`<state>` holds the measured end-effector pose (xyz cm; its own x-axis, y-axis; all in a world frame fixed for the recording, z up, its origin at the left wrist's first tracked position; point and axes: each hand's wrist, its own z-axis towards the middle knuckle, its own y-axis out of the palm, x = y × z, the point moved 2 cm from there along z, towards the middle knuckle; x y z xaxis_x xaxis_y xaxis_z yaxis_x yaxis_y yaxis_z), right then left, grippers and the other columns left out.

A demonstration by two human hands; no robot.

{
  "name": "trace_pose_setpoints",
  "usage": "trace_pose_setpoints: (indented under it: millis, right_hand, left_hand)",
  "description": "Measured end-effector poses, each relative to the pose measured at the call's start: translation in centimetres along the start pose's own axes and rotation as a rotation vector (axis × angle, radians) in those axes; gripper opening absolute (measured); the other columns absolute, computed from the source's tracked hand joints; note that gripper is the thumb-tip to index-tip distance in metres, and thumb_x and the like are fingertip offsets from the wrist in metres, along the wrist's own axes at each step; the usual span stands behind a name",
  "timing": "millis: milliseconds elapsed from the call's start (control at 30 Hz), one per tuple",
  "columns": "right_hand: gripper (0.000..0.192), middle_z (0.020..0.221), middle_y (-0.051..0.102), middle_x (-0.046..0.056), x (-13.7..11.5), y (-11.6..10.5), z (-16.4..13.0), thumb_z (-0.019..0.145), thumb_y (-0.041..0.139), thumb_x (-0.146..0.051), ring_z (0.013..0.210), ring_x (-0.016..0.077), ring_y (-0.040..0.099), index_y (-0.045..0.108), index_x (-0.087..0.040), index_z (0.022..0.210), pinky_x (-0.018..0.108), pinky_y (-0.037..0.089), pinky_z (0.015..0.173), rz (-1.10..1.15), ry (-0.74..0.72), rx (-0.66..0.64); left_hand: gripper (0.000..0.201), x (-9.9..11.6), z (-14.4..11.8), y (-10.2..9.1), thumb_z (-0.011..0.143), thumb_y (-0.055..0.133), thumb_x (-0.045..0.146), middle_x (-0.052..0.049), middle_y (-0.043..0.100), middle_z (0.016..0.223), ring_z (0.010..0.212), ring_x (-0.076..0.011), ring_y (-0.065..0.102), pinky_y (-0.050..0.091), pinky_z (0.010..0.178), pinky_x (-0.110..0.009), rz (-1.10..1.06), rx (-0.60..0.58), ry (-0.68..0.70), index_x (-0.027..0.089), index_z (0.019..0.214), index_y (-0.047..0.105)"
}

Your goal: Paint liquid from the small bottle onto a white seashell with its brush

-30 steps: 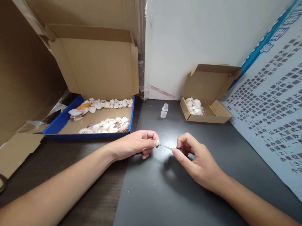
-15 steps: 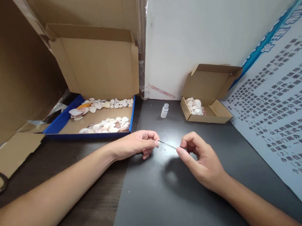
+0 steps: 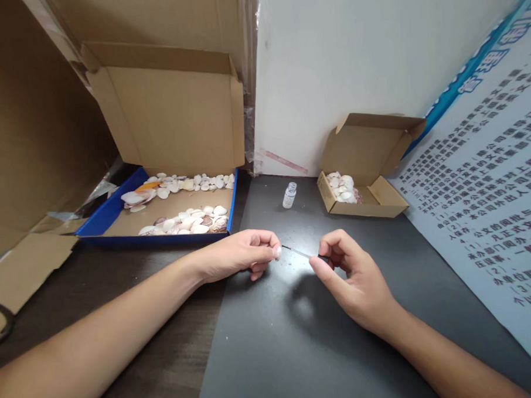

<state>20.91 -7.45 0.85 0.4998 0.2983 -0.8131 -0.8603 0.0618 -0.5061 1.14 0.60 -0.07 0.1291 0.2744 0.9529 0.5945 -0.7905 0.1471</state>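
My left hand (image 3: 250, 252) is pinched near the centre, with a small white shell-like piece (image 3: 279, 253) at its fingertips, mostly hidden. Across from it, my right hand (image 3: 352, 277) grips an applicator brush (image 3: 298, 252) by its black cap (image 3: 323, 258). The brush's thin pale stem points left, and its dark tip sits just short of the left fingertips, with a slight gap. Beyond both hands stands a small uncapped clear bottle (image 3: 289, 197) with a pale label, upright on the dark mat (image 3: 263, 351).
At back left, a blue-edged cardboard box (image 3: 130, 237) with raised lid holds many seashells (image 3: 191, 220) in two groups. A smaller open carton (image 3: 367, 208) at back right holds white shells (image 3: 343, 187). A printed sheet (image 3: 480, 189) stands along the right; cardboard (image 3: 26, 271) lies left.
The brush tip has drawn slightly back from the left fingertips, and my right hand has risen a little, showing more of the black cap. My left hand stays in place.
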Motion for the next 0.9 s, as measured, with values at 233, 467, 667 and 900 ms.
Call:
trace_pose_setpoints:
  millis: [233, 467, 667, 900]
  right_hand:
    - [0.014, 0.065, 0.045, -0.006, -0.04, 0.02, -0.16, 0.091, 0.058, -0.025, 0.055, 0.0119, 0.045, 0.045, -0.024, 0.085, 0.024, 0.038, 0.052, -0.029, -0.003, -0.015]
    - [0.013, 0.065, 0.046, -0.006, -0.08, 0.0, -0.06, 0.091, 0.057, -0.025, 0.056, 0.0122, 0.046, 0.046, -0.024, 0.086, 0.025, 0.039, 0.052, -0.035, 0.003, -0.03]
    - [0.012, 0.065, 0.046, -0.005, -0.27, 0.14, 0.01, 0.09, 0.057, -0.024, 0.054, 0.0117, 0.046, 0.046, -0.024, 0.087, 0.024, 0.039, 0.051, -0.006, -0.022, -0.068]
    - [0.01, 0.065, 0.046, -0.005, -0.41, 0.04, -0.1, 0.09, 0.056, -0.023, 0.054, 0.012, 0.046, 0.047, -0.024, 0.087, 0.024, 0.039, 0.05, -0.011, -0.028, -0.08]
  left_hand:
    - [0.024, -0.06, 0.03, -0.05, 0.086, 0.067, 0.038, 0.009, 0.041, 0.056, 0.051, -0.0086, 0.04, 0.036, 0.054, -0.023, -0.001, -0.001, 0.0, 0.019, 0.083, 0.053]
    - [0.022, 0.0, 0.01, 0.15, 0.086, 0.066, 0.035, 0.009, 0.039, 0.054, 0.051, -0.0086, 0.038, 0.037, 0.053, -0.022, -0.026, 0.01, 0.01, 0.019, 0.081, 0.052]
    - [0.02, 0.11, -0.03, 0.3, 0.083, 0.066, 0.033, 0.007, 0.04, 0.057, 0.052, -0.0089, 0.038, 0.037, 0.052, -0.022, -0.088, 0.039, -0.01, 0.019, 0.079, 0.053]
    - [0.019, 0.34, -0.07, 0.47, 0.079, 0.069, 0.028, 0.006, 0.042, 0.062, 0.055, -0.0088, 0.039, 0.038, 0.052, -0.022, -0.153, 0.082, -0.019, 0.018, 0.077, 0.053]
